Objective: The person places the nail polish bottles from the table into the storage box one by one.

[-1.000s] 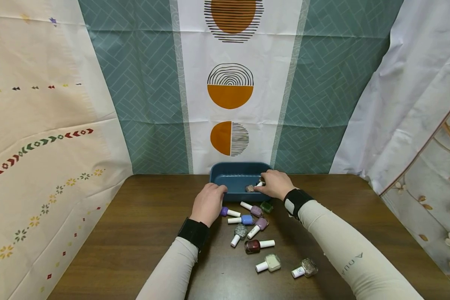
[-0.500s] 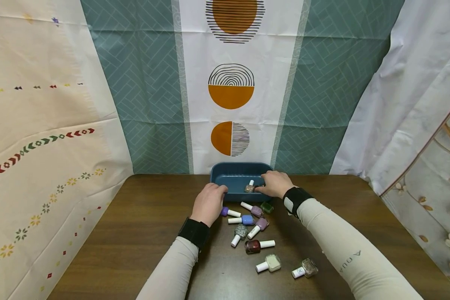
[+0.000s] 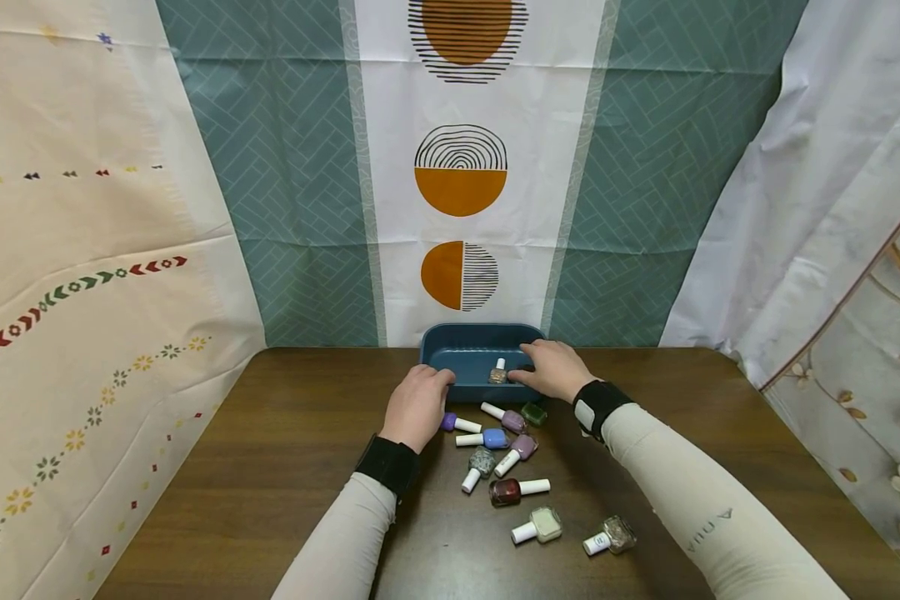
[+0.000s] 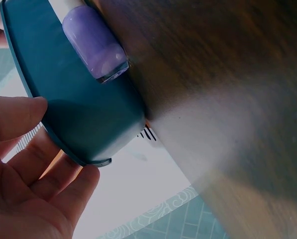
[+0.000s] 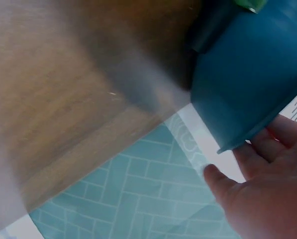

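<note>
A dark blue plastic bin (image 3: 457,393) stands at the back of the table. My left hand (image 3: 417,407) grips its front left corner; in the left wrist view the thumb (image 4: 21,113) lies on the outside and the fingers go behind the rim. My right hand (image 3: 555,369) reaches over the right rim into the bin, thumb and index finger spread apart. Beside its thumb, inside the bin, is a glittery nail polish bottle (image 3: 498,373) with its white cap up. A dark shape shows between thumb and index finger, partly hidden. Fingers overlap the rim in the right wrist view.
Several nail polish bottles lie before the bin: blue (image 3: 495,439), mauve (image 3: 523,448), purple (image 3: 448,422), speckled grey (image 3: 482,463), dark red (image 3: 506,492), pale green (image 3: 546,525), glittery (image 3: 618,534). A dark green bottle (image 3: 534,414) sits by the bin's front. A patterned curtain hangs behind.
Inside the bin, a white cap near my right fingers has gone from view, and the glittery bottle's cap now shows upright. My right thumb and index finger have parted. The left hand stays put.
</note>
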Demonstrator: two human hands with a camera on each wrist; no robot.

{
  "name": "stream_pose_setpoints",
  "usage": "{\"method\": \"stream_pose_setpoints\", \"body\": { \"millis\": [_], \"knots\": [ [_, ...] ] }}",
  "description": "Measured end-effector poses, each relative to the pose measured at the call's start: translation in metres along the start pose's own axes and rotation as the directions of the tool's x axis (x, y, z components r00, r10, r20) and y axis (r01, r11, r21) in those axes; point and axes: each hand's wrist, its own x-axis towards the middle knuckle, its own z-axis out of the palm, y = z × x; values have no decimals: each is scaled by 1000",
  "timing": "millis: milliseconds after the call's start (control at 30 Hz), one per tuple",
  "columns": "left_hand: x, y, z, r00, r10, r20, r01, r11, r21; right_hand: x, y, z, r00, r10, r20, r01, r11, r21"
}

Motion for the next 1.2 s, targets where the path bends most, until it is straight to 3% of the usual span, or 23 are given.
{"method": "stream_pose_setpoints", "body": {
  "millis": [333, 833, 1200],
  "knots": [
    [2, 1, 2, 1000, 5, 11, -5, 1000, -4, -20, 21, 11, 985, -94, -147, 110, 989, 101],
    [1, 2, 1, 1000, 13, -2, -13, 1000, -5, -45, 33, 13, 960, -183, -212, 210, 971, 112],
    [2, 2, 1, 1000, 20, -10, -20, 1000, 8, -52, 39, 17, 931, -236, -279, 271, 958, 94]
  ]
}}
